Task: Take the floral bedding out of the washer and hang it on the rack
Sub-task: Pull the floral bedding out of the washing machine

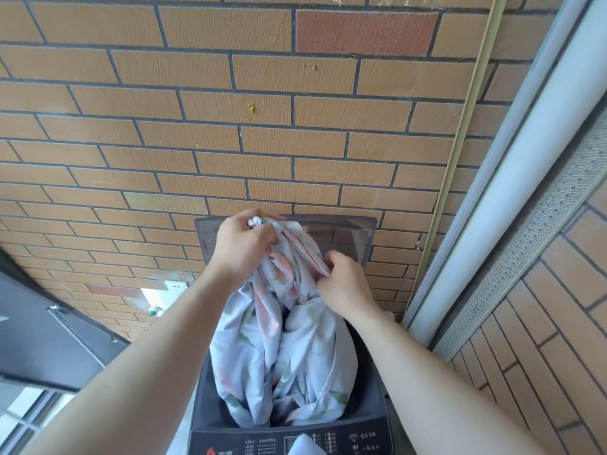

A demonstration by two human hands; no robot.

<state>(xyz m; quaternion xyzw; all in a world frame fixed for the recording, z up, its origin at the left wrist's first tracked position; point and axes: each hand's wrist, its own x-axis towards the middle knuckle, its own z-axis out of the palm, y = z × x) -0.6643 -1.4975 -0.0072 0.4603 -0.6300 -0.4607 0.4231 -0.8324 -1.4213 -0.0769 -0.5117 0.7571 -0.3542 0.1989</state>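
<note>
Seen from the head camera, one washer (pixel 203 392) stands at the lower centre of the frame, a dark top-loader whose control panel (pixel 361 441) with white printed labels runs along the bottom edge. Its one lid (pixel 348 231) is tipped up and back against the brick wall (pixel 295 126). A single bundle of floral bedding (pixel 285 353), pale blue-white with pink blooms and green leaves, rises out of the tub opening as a twisted, rope-like column. Its long axis runs up and down the frame: the wide lower end is still in the tub at the bottom centre, and the narrow bunched end points up toward the lid at mid-frame. Two bare hands are on it. The left hand (pixel 243 244) is uppermost, its fingers curled tight round the gathered top of the cloth in front of the lid. The right hand (pixel 345 284) sits lower and to the right, its fingers closed on a fold at the right edge of the bundle; both forearms reach in from the lower corners. One white wall socket (pixel 175 286) shows left of centre beside the left forearm. One thick white pipe (pixel 525 159) runs diagonally down the right side, with a thin beige strip (pixel 460 142) beside it. A dark panel (pixel 39 339) fills the lower left.
</note>
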